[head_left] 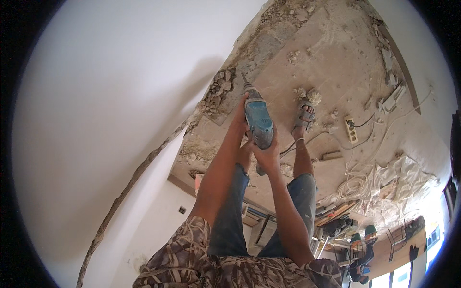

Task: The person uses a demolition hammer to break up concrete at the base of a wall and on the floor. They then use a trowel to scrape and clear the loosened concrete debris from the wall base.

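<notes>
A dusty teal-and-grey power drill (259, 117) points its bit (244, 77) toward broken concrete (223, 86) along the base of the white wall (115, 91). My left hand (241, 113) grips the drill near its front, fingers mostly hidden behind it. My right hand (265, 151) is closed on the rear handle beneath the drill body. The bit's tip appears near the rubble; whether it touches cannot be told. A cable (312, 136) runs across the floor behind my right leg.
My sandalled foot (305, 115) stands beside loose chunks (313, 97). A beige power strip (350, 129), coiled cable (353, 187), crumpled sheeting (398, 175) and debris lie on the dusty floor (317, 53). Tools, a chair and boards (394, 254) are at the lower right.
</notes>
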The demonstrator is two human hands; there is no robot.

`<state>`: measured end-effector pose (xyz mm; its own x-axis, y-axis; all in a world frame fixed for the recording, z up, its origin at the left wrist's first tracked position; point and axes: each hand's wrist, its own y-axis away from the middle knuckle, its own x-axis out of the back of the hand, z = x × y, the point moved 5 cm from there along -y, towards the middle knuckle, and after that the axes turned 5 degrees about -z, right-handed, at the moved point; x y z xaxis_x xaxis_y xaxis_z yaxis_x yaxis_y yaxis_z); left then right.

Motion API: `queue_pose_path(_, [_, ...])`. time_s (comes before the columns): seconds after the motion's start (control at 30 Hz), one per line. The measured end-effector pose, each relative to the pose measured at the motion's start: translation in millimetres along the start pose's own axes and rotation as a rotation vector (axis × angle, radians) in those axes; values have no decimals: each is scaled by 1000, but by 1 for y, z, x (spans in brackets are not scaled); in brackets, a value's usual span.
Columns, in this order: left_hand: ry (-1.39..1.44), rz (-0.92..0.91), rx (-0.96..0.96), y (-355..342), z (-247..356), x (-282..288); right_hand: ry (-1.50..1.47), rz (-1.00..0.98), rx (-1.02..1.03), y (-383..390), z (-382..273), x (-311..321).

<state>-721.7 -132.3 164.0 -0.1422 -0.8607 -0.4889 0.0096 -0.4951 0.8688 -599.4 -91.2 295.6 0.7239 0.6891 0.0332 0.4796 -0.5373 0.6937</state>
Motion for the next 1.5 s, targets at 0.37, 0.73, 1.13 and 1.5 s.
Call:
queue_pose_path(0.37, [0, 11, -11, -34, 12, -16, 59, 58, -99, -33, -19, 23])
queue_pose_path(0.73, [8, 40, 100, -42, 27, -18, -133, 108, -289, -40, 2, 4])
queue_pose_path(1.13, [6, 33, 178, -54, 39, -6, -164, 201, -101, -56, 4, -11])
queue_pose_path(1.5, [-74, 39, 170, -64, 41, -9, -175, 229, -41, -71, 13, -3])
